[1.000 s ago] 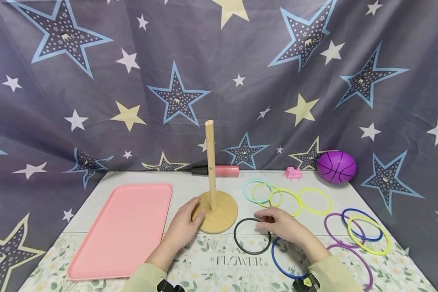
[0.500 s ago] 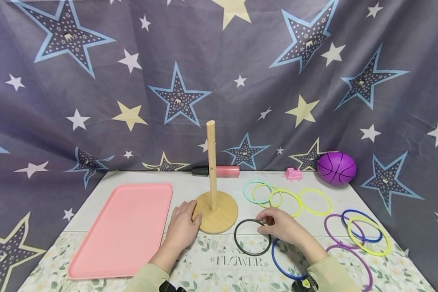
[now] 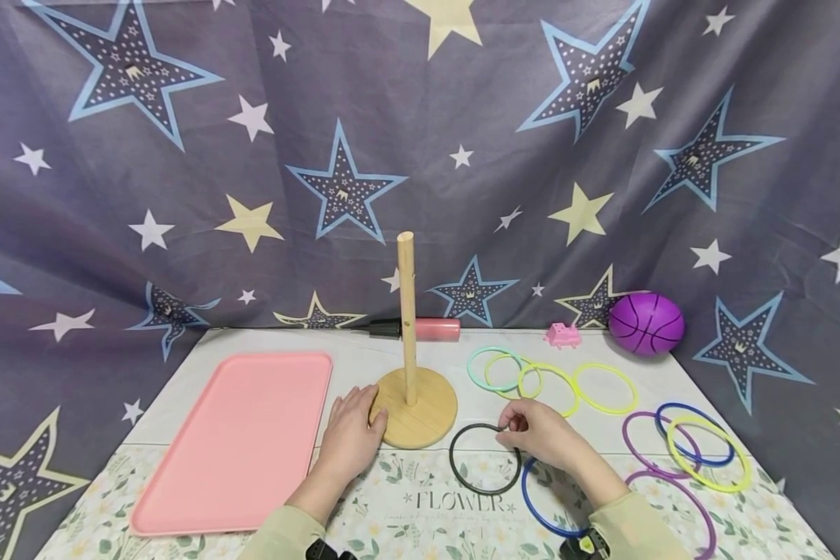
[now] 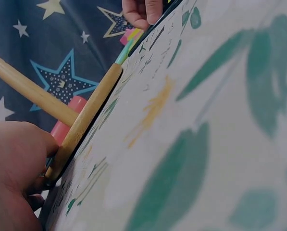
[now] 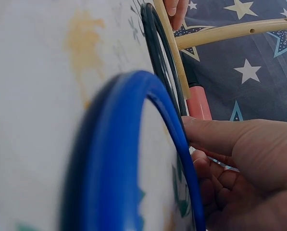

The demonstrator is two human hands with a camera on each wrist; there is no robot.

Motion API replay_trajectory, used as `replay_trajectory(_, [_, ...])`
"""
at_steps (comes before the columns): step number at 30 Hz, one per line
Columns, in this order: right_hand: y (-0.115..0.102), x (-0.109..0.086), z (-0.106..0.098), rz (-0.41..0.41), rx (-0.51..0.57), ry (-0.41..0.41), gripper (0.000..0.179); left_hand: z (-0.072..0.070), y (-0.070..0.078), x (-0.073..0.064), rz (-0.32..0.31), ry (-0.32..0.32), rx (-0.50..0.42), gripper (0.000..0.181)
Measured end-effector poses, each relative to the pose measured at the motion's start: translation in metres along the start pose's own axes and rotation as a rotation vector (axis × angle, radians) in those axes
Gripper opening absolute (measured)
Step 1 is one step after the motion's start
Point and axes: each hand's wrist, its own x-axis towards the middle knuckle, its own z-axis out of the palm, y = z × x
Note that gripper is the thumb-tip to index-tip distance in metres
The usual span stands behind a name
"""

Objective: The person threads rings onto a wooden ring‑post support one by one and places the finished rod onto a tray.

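Note:
A wooden stand with a round base (image 3: 430,412) and an upright post (image 3: 407,311) stands in the middle of the table. My left hand (image 3: 351,435) rests against the left rim of the base, fingers relaxed, also visible beside it in the left wrist view. To the right of the base lies a black ring (image 3: 457,474). The thumb and forefinger of my right hand (image 3: 542,432) pinch its upper right edge. Just below that hand is a blue ring (image 3: 532,505), which looms large in the right wrist view and partly hides the fingers there.
A pink tray (image 3: 234,443) lies at left. Several more rings, including turquoise (image 3: 470,373), yellow (image 3: 633,393) and purple (image 3: 707,521), are spread at right. Behind them are a small pink toy (image 3: 563,334) and a purple ball (image 3: 645,323). A pink-and-black pump-like tool (image 3: 437,329) lies behind the post.
My right hand's fingers have closed on the black ring's edge, and the ring has shifted slightly toward me. My left hand has slid back slightly to the base's rim.

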Motion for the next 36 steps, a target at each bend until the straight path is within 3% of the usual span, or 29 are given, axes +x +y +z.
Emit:
replay_trajectory(25, [-0.0007, 0.0017, -0.0001, 0.047, -0.083, 0.073, 0.013, -0.0026, 0.0019, -0.0009, 0.016, 0.018, -0.01, 0.054])
replay_trajectory(36, [0.0066, 0.002, -0.0019, 0.054, 0.022, 0.062, 0.009, -0.0017, -0.0009, 0.0, 0.011, 0.006, -0.007, 0.053])
